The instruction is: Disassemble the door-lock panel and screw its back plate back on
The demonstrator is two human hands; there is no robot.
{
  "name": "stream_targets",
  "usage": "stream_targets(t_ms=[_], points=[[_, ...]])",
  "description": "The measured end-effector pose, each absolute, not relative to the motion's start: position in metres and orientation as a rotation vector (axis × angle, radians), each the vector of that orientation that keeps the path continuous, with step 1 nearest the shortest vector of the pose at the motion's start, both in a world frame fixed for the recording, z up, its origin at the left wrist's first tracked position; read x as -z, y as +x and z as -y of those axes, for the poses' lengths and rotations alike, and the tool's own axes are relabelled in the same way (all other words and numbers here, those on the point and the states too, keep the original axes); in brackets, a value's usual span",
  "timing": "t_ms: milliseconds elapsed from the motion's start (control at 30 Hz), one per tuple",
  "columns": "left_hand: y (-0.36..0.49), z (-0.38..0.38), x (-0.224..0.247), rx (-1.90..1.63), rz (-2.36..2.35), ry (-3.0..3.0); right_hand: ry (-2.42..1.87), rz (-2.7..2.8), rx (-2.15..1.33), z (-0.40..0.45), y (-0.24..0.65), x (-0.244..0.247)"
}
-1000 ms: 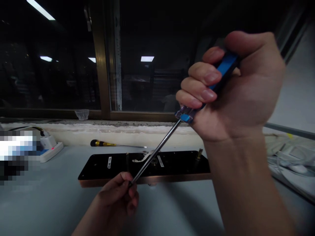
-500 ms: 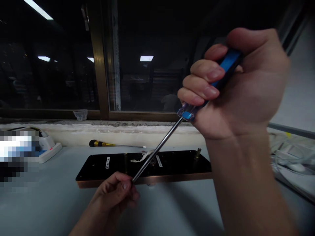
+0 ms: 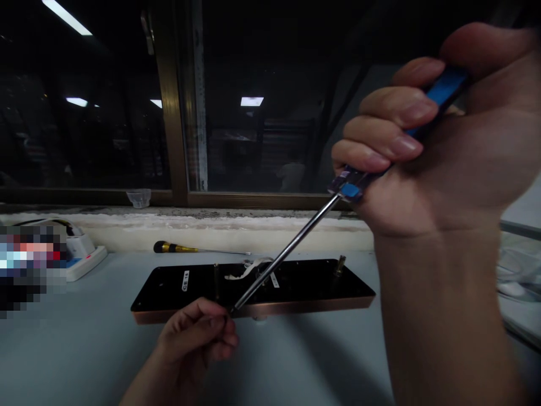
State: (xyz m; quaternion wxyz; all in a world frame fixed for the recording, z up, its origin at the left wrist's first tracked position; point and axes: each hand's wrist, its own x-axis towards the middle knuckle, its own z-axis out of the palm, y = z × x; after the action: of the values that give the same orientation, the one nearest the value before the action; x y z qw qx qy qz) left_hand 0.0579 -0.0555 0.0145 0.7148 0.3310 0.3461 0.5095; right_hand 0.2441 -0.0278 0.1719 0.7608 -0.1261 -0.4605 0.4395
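My right hand [image 3: 439, 124] is wrapped round the blue and black handle of a screwdriver [image 3: 291, 245], held high on the right. Its bare metal shaft slants down to the left, with the dark tip at the fingers of my left hand [image 3: 198, 332]. Those fingers are pinched together; whatever is between them is too small to make out. Behind them on the table lies a long black panel [image 3: 177, 301] with a copper-coloured edge. Brass posts [image 3: 340, 265], white labels and a white cable [image 3: 245, 274] show on its upper face.
A second screwdriver [image 3: 177, 247] with a yellow and black handle lies behind the panel. At the left stands a white power strip [image 3: 91, 262]; bundled white cables [image 3: 518, 270] are at the right. A clear plastic cup [image 3: 139, 198] sits on the window ledge.
My right hand has moved right and slightly up, drawing the screwdriver with it and uncovering the panel's right end. The tip has shifted slightly right; my left hand has hardly moved.
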Motion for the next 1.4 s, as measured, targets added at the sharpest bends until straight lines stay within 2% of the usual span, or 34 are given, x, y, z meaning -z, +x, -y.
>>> stream_targets(t_ms=[600, 867, 1033, 1267, 1400], points=[[0.060, 0.059, -0.019, -1.185, -0.721, 0.651, -0.248, 1.030, -0.955, 0.026, 0.239, -0.172], [0.059, 0.053, -0.017, -1.405, -0.806, 0.519, -0.134, 1.045, -0.942, 0.027, 0.237, -0.169], [0.060, 0.049, -0.019, -1.570, -0.863, 0.443, 0.054, 1.263, -0.900, 0.025, 0.239, -0.162], [0.063, 0.048, -0.026, -1.656, -0.918, 0.297, 0.286, 1.526, -0.606, 0.018, 0.241, -0.149], [0.059, 0.044, -0.016, -1.585, -0.853, 0.439, 0.031, 1.482, -0.364, 0.005, 0.257, -0.137]])
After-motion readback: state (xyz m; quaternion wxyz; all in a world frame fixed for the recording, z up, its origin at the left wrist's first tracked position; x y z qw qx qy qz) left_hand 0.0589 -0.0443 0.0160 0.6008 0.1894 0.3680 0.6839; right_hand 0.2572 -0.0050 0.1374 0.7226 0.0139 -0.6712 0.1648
